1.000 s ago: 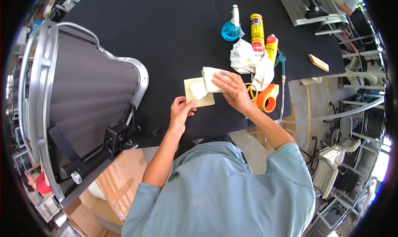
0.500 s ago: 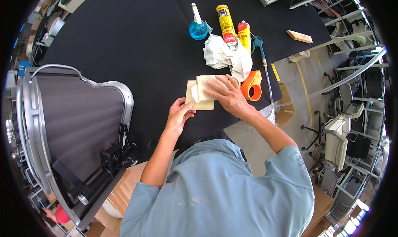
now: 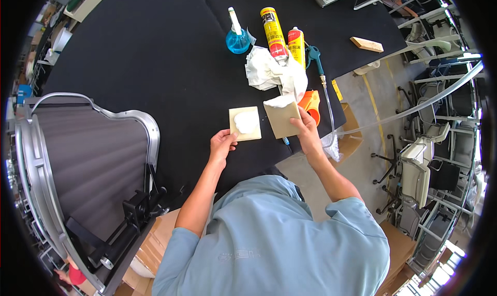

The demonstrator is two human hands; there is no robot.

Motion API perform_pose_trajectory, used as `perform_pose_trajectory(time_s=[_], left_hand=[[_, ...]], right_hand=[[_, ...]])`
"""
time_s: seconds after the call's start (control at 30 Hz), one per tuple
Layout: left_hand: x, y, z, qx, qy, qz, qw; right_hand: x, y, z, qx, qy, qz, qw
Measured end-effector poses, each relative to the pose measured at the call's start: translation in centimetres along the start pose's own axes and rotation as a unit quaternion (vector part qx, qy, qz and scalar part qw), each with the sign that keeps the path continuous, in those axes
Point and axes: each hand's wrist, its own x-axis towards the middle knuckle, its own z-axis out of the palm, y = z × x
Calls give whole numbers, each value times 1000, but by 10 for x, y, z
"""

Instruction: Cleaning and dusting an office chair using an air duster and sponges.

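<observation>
Pinches flat, square cream pad (image 3: 253, 135) at lower-left corner with left hand (image 3: 221, 145), thumb on top; grip narrow, closed on pad. Shows rounded white foamy blob (image 3: 247, 122) near middle of pad. Cannot tell if resting on black-covered surface (image 3: 160, 53) or lifted just above.

Clasps flat, rectangular tan pad (image 3: 282, 121) along right edge with right hand (image 3: 309, 132), thumb on near face; grip narrow, closed on pad. Tilts up, with white foamy layer (image 3: 279, 101) along far edge. Sits right of square pad, near but apart.

Has beyond, on surface: round spray bottle with blue liquid (image 3: 237, 41), tall yellow-and-red can (image 3: 273, 31), shorter yellow-and-red can (image 3: 296, 46), crumpled white cloth (image 3: 263, 69) against cans, teal air gun (image 3: 315, 59) on clear hose. Includes orange tape dispenser (image 3: 312, 102) behind right hand, partly hidden, plus pale wooden block (image 3: 366, 44) farther right. Includes, well left, grey panel in curved silver metal frame (image 3: 96, 146).
</observation>
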Motion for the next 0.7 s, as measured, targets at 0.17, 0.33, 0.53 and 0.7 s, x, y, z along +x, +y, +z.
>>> perform_pose_trajectory(time_s=[0.17, 0.33, 0.53, 0.7], left_hand=[[-26, 33, 15, -197, -60, -80, 975], [-35, 54, 22, -267, -101, -62, 956], [-31, 45, 5, -266, -112, -30, 957], [-17, 22, 10, -213, -75, -47, 973]], right_hand=[[-5, -6, 18, -460, -19, -261, 848], [2, 0, 21, -575, -89, -399, 709], [-18, -17, -12, -625, -124, -374, 674], [-27, -21, -16, -318, -50, -95, 942]])
